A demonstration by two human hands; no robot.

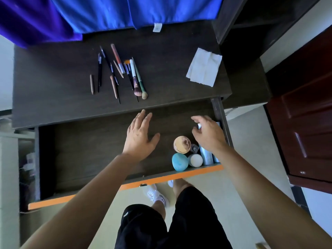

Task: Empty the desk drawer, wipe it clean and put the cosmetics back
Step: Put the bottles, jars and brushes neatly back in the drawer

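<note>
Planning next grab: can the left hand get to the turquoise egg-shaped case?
Likely yes: the left hand is open, and only bare drawer floor lies between it and the turquoise egg-shaped case.

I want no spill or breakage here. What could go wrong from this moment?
1. The right hand reaches over the jars packed in the right front corner of the drawer; it may knock one over.
2. The brushes lie loose on the desk, close to its front edge; one may roll into the drawer.
3. The drawer is pulled far out; if the left hand leans on it, it may sag.
</note>
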